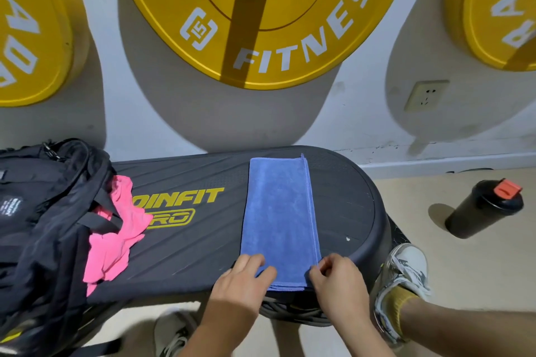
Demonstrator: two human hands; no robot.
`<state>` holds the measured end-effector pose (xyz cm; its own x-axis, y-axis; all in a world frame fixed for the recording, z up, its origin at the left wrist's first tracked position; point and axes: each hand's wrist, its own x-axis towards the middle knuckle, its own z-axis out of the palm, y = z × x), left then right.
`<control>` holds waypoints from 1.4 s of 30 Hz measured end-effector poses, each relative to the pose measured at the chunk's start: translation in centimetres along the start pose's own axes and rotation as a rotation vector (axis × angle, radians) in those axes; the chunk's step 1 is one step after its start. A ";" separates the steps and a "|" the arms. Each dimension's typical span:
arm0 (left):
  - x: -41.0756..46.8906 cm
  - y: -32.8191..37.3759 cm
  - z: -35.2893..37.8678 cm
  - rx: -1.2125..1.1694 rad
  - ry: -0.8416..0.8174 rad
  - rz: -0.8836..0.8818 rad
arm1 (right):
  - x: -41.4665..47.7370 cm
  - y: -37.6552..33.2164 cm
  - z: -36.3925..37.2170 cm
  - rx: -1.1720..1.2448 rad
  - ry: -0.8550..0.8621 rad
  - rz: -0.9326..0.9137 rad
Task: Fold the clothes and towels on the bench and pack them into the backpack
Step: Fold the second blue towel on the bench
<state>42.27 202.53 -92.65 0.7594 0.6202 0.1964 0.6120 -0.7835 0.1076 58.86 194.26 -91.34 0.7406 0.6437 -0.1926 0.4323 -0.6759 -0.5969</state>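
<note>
The blue towel lies on the bench as a narrow strip, already doubled lengthwise, and its long axis runs straight away from the fingers toward the wall, so nearly all of the cloth sits beyond the fingertips and only the short near edge is under them. The left hand is at the near-left corner, its fingers bent over the cloth with the thumb laid on top, gripping that corner. The right hand is at the near-right corner, its fingers curled in a tight pinch on the hemmed edge, where the stacked layers show at the bench's near rim. Both hands are equally close to the towel, one at each end of the short edge, so neither has the advantage. The likely next fold carries this near edge forward along the strip to meet the far one, which would want both corners lifted together so the layers do not slide apart. The backpack stands well off to the outer side of the left fingers, mouth slumped, and a pink garment lies crumpled between it and the towel, partly under a strap and not yet folded. A dark shaker bottle stands on the floor beyond the right fingers, apart from the bench
</note>
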 end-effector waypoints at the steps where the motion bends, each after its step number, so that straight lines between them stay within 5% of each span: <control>1: 0.0 0.0 0.0 0.018 0.006 0.018 | -0.3 0.1 0.0 0.014 0.026 -0.047; 5: -1.2 -0.2 1.2 0.051 0.041 0.086 | -1.0 0.6 1.0 -0.107 0.211 -0.521; 8: -1.8 0.1 2.0 0.121 0.165 0.117 | -1.2 0.4 1.8 -0.294 0.191 -0.840; 16: -0.1 0.3 1.7 0.186 0.186 0.184 | 0.3 2.4 0.9 -0.612 0.106 -1.247; 27: 2.1 2.1 -1.6 0.222 -0.148 0.093 | 0.9 0.9 1.9 -0.602 0.104 -1.169; 33: 1.8 2.1 -1.9 0.170 -0.160 0.065 | 1.7 1.5 0.2 -0.628 0.100 -1.265; 37: 0.3 1.7 -1.3 0.057 -0.154 0.051 | 1.6 1.3 -1.3 -0.548 -0.033 -1.354; 42: -0.1 1.1 -1.1 0.084 -0.306 -0.026 | 1.5 1.4 -2.8 -0.569 -0.249 -1.227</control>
<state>42.68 201.54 -91.49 0.7666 0.6329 -0.1086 0.6386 -0.7692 0.0254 61.98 193.24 -90.28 -0.3509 0.9350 0.0522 0.9300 0.3544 -0.0969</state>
